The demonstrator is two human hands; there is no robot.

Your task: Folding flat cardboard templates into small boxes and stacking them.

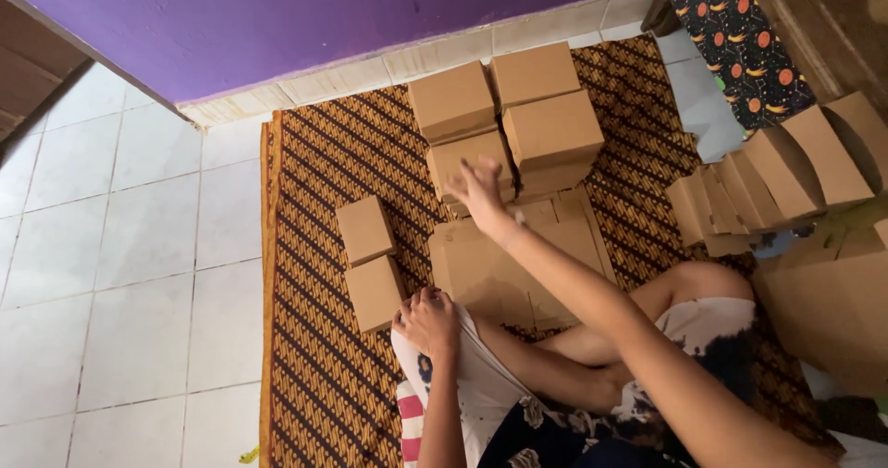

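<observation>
My right hand [478,193] reaches forward with fingers spread, touching the front of a stack of folded brown cardboard boxes [553,129] near the wall. It holds nothing. My left hand [427,322] rests on my knee, fingers curled on the white cloth [481,375] of my clothing, beside two small closed boxes [370,263]. A flat unfolded cardboard sheet [490,266] lies on the patterned brown mat [324,375] in front of my crossed legs.
A row of leaning folded boxes [777,177] stands at the right, with a larger cardboard piece [832,311] below it. White floor tiles [120,274] lie to the left; a purple wall [277,15] runs behind. A dark patterned fabric [740,43] is at the top right.
</observation>
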